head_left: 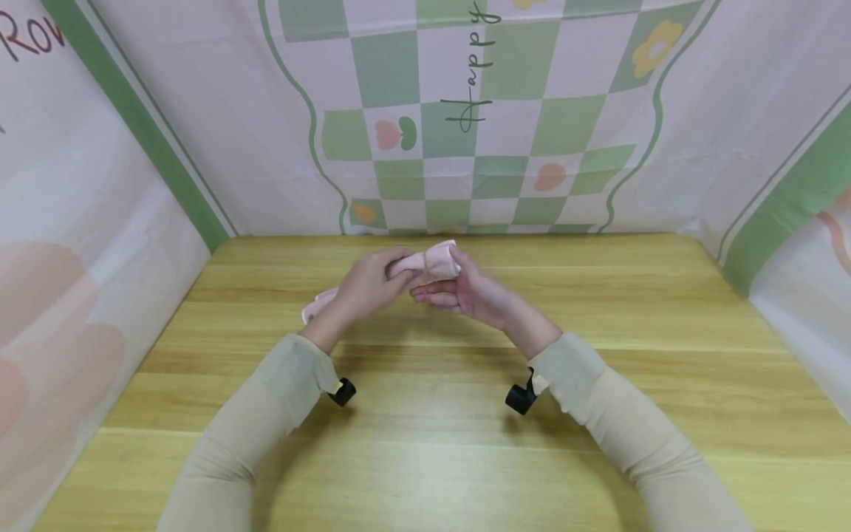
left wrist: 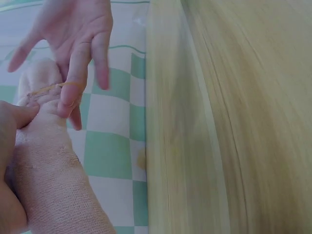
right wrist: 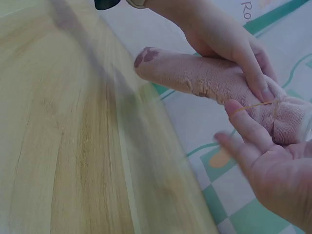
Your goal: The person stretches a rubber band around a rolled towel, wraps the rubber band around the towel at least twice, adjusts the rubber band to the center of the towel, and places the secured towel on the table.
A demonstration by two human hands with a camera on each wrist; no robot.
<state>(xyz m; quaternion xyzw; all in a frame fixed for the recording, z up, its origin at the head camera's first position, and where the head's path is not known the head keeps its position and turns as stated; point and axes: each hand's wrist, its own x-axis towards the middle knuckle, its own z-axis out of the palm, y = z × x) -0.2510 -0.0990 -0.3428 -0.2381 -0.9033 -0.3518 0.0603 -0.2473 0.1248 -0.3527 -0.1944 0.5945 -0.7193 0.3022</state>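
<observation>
A rolled pink towel (head_left: pixel 442 262) is held above the far part of the table, a ring of rubber band (right wrist: pixel 257 105) round it near one end. My left hand (head_left: pixel 366 284) grips the roll from the side, thumb and fingers pressed into the cloth behind the band. On the other side, my right hand (head_left: pixel 484 295) hooks the band with a bent finger (left wrist: pixel 75 90) and pulls a strand away from the towel. Its other fingers are spread. Dark reddish marks show on the towel's far end in the right wrist view.
Beneath both hands lies a wood-grain table (head_left: pixel 425 443). A checked green and white cloth (head_left: pixel 452 177) hangs behind its back edge, with more printed cloth at both sides. Black wrist-worn devices (head_left: pixel 521 399) hang below the sleeves.
</observation>
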